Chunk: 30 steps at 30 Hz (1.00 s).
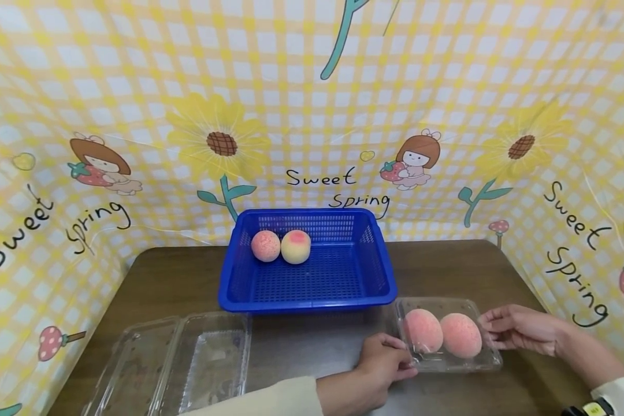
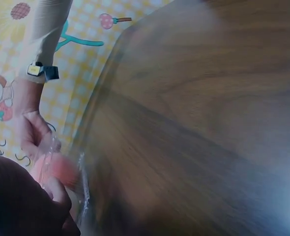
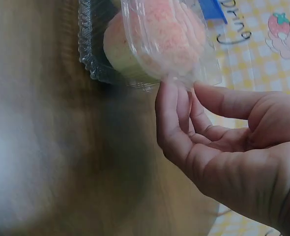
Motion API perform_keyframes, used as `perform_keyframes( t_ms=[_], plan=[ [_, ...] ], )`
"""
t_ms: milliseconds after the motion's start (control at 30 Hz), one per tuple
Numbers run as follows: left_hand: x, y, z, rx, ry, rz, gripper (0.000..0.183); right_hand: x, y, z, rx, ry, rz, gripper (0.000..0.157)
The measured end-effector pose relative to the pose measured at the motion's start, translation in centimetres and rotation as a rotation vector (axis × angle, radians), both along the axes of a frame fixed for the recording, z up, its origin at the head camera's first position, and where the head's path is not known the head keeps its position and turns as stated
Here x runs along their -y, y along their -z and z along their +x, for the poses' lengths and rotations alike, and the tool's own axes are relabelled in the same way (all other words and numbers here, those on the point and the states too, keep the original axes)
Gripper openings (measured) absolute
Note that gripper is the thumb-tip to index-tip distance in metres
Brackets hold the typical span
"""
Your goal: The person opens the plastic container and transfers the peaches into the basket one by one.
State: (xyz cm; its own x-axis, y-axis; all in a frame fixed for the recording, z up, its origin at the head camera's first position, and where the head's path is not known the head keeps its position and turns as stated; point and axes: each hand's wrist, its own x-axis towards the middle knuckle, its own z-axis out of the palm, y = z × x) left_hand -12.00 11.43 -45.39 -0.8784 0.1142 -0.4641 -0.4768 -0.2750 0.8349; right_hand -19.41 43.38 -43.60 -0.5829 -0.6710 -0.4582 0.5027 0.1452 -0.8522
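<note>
A clear plastic clamshell box (image 1: 491,359) with two pink peaches, a left one (image 1: 423,330) and a right one (image 1: 461,336), sits on the table right of the basket. Its lid lies over the fruit; whether the rim is fastened I cannot tell. My left hand (image 1: 379,367) pinches the box's near left corner. At the right edge, my right hand (image 1: 525,330) pinches the plastic between thumb and fingertips, seen close in the right wrist view (image 3: 223,128). In the left wrist view the dark left hand (image 2: 27,196) hides much of the box.
A blue plastic basket (image 1: 307,306) stands at the table's back, with a pink peach (image 1: 266,246) and a yellowish one (image 1: 296,247) at its left end. An unfolded clear clamshell box (image 1: 171,364) lies at the front left. Yellow checked cloth (image 1: 312,115) surrounds the brown table (image 1: 442,266).
</note>
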Motion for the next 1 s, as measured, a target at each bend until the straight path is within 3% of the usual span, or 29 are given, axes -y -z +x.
perform_keyframes(
  t_ms=[233,467,700,1000],
  plan=[
    [4.0,-0.1,1.0,-0.009,0.124,-0.026,0.022,2.7,0.4,1.4,0.023,-0.032,-0.011,0.019],
    [8.2,-0.2,1.0,0.002,0.219,-0.042,0.021,6.2,0.4,2.0,0.04,-0.028,-0.012,0.018],
    [12.9,-0.1,1.1,-0.049,0.254,-0.062,0.02,10.5,0.5,2.9,0.019,0.058,-0.01,0.02],
    [17.8,0.0,0.8,-0.034,0.267,-0.18,0.02,16.2,1.8,3.4,-0.027,0.227,0.04,0.023]
  ],
)
